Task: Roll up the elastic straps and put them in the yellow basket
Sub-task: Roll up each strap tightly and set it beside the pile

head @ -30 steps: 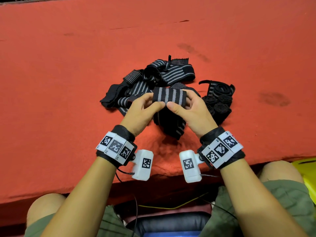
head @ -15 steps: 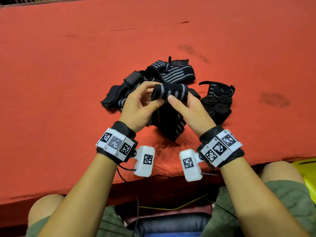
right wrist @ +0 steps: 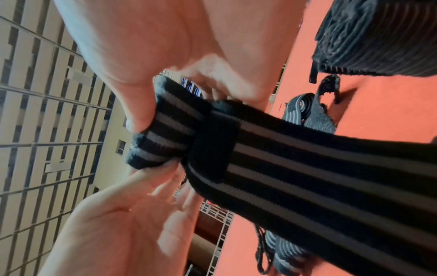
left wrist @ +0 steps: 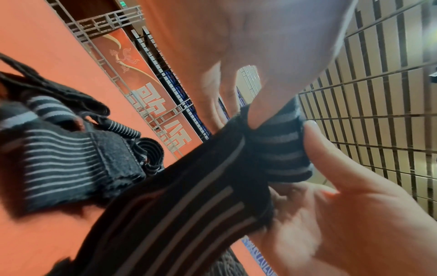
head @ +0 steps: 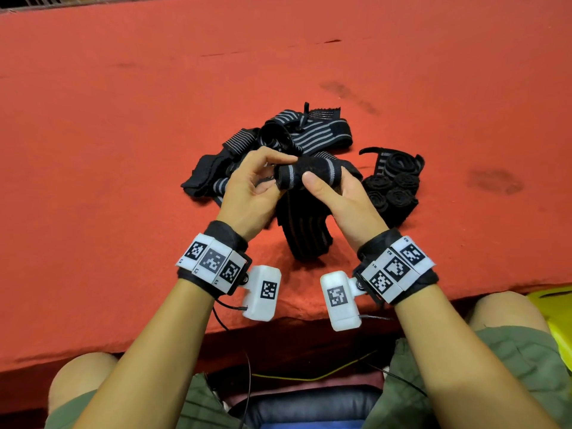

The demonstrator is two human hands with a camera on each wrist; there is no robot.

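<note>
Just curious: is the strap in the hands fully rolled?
Partly rolled: the strap has a small roll on top; its tail hangs loose.

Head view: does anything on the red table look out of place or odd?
Finished strap rolls sit bunched on the red table right of the loose strap pile, not in the yellow basket, which is only partly visible at the right edge.
</note>
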